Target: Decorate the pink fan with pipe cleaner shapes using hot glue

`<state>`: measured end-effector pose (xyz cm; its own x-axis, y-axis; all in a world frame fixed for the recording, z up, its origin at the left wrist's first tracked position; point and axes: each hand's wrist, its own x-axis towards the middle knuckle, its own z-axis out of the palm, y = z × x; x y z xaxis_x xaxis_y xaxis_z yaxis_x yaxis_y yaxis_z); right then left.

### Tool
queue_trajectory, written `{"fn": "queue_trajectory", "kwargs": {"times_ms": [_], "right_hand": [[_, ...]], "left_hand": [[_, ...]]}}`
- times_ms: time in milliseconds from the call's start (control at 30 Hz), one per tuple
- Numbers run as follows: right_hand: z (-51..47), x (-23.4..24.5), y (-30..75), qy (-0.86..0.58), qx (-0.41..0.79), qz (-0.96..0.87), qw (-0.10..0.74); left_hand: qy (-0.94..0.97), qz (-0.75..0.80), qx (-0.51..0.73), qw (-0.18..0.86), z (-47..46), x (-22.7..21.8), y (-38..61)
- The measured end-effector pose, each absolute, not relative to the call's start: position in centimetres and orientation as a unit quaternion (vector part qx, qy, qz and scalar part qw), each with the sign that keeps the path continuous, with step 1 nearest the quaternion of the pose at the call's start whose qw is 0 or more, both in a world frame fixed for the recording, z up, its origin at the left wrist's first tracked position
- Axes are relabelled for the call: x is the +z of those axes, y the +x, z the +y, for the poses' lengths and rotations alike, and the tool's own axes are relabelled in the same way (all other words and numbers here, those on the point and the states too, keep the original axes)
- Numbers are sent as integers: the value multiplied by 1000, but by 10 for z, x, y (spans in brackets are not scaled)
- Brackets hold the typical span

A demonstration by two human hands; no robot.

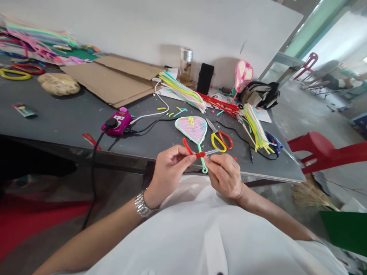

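Head view, looking down over a white shirt front. Left hand [169,172], a metal wristwatch [143,204] on its wrist, clenched in a fingertip pinch on a short red pipe cleaner [187,146]. Right hand [225,175] closed too, thumb and forefinger meeting near the same red piece, where it crosses the mint-green handle of a pipe-cleaner fan [191,129]. Neither hand released.

Fan raised just above the near edge of the grey surface [71,126], pink striped loop in front of the tabletop, handle dropping between the hands. Fingertip grip likely for control of so small a piece, and the work held up near the chest probably to keep it free of the clutter. Thin silver strip [212,152] just right of the red twist, its nature unclear.

Just beyond the fan, scissors [219,140] with yellow and red handles, seemingly left within easy reach. Farther back, loose bundles of pastel pipe cleaners [180,91] and yellow pipe cleaners [256,128], perhaps kept apart by colour. At left, a magenta power strip [117,123] with a black cable [93,179] trailing over the edge, away from the hands. Nothing blocking the space between hands and fan.
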<state>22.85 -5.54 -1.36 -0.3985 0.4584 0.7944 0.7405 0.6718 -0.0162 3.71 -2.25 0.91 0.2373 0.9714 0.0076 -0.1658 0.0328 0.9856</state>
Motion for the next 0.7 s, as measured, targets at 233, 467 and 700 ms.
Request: {"fn": "queue_trajectory", "kwargs": {"times_ms": [233,467,700], "right_hand": [[-58,-25,230,-376,-103,-796,464],[-62,-26,224,-467,317,-586,581],[-54,-26,226,-431,486,-481,588]], "left_hand": [[494,376,453,640,-22,9,38],[494,360,408,678,-20,2,36],[516,364,373,679,-18,2,32]]}}
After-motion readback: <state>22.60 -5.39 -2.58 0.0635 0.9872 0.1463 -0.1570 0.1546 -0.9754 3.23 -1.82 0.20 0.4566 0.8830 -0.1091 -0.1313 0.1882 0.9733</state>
